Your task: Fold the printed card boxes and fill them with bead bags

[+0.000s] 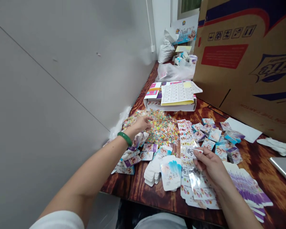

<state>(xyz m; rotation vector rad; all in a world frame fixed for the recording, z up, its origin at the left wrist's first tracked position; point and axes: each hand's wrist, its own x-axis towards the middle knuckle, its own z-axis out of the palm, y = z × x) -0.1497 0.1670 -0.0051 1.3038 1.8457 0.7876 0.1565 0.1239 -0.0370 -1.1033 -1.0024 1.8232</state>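
My left hand (143, 123), a green bangle (125, 138) on its wrist, hovers at the pile of small clear packets with colourful pieces (163, 127). Its fingers look slightly apart, and I see nothing held in them. Between thumb and fingers, my right hand (208, 163) pinches a small sticker sheet (190, 152) with black-and-white checks. Long sticker strips (186, 136) lie beneath that hand, overlapping in a stack. Flat blue-and-white cartons (171, 173) are fanned to their left, and purple-and-white flat cartons (246, 184) are fanned on the right.
Folded small boxes (214, 135) heap at the right, others (131, 159) at the left. Behind the packets stands a white box (171, 108) topped with label sheets (177, 92). A large cardboard carton (219, 82) borders the right; a grey wall (73, 63) borders the left.
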